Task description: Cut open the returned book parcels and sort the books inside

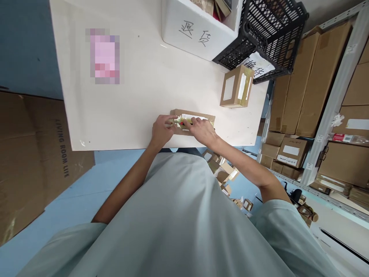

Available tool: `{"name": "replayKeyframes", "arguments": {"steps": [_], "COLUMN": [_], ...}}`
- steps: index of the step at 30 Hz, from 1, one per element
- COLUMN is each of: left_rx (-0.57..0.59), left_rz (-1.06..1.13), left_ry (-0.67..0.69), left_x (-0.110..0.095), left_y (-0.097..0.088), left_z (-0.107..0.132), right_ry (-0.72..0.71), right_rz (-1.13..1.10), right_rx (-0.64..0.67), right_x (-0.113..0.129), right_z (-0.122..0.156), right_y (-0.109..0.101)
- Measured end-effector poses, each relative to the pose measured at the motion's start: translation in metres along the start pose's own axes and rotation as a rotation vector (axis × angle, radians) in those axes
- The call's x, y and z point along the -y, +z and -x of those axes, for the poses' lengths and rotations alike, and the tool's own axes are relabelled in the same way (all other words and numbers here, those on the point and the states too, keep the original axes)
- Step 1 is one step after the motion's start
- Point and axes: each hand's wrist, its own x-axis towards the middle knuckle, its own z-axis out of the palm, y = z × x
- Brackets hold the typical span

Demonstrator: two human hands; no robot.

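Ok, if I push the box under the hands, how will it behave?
The box looks like cardboard with straight edges, so it should stay fairly stiff. Flat-sided on the table, it would more likely slide than roll. The shiny tape by the left hand may be a bit slippery. Its contents are hidden, so I can't judge weight.

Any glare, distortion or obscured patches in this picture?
Head view: tape on the small box glints beside the left hand; head view: a pixelated patch masks part of the table; head view: the shelf post at right slants, perhaps wide-angle distortion.
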Motion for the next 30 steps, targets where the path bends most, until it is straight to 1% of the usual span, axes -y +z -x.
{"name": "replayKeyframes", "arguments": {"steps": [3,5,7,10,15,17,20,23,27,30], "left_rx": [-0.015,-0.012,-0.014,-0.048,-0.084,-0.101,-0.171,-0.240,-0.308,-0.353], "left_rz": [-0.014,-0.021,-0.029,-0.053,-0.111,-0.171,-0.275,-0.395,-0.465,-0.463], "left_ry": [0.003,0.000,-0.007,-0.009,-0.035,-0.038,-0.044,-0.039,-0.018,-0.024], "left_x": [-0.002,-0.005,-0.007,-0.010,-0.017,-0.022,-0.032,-0.038,-0.037,-0.033], "left_y": [0.001,0.002,0.003,0.008,0.024,0.033,0.046,0.060,0.081,0.091], "left_z": [0.003,0.006,0.008,0.010,0.016,0.020,0.023,0.021,0.016,0.017], "right_ry": [0.040,0.033,0.028,0.058,0.068,0.057,0.000,-0.064,-0.055,-0.040], "right_rz": [0.002,-0.003,-0.012,-0.040,-0.087,-0.106,-0.136,-0.151,-0.174,-0.199], "right_rx": [0.037,0.042,0.038,0.068,0.120,0.117,0.078,0.012,-0.085,-0.092], "right_x": [-0.014,-0.026,-0.040,-0.063,-0.098,-0.106,-0.114,-0.124,-0.142,-0.158], "right_z": [0.006,0.012,0.020,0.038,0.067,0.072,0.069,0.061,0.052,0.054], "right_y": [0.012,0.022,0.032,0.047,0.081,0.097,0.116,0.122,0.113,0.108]}}
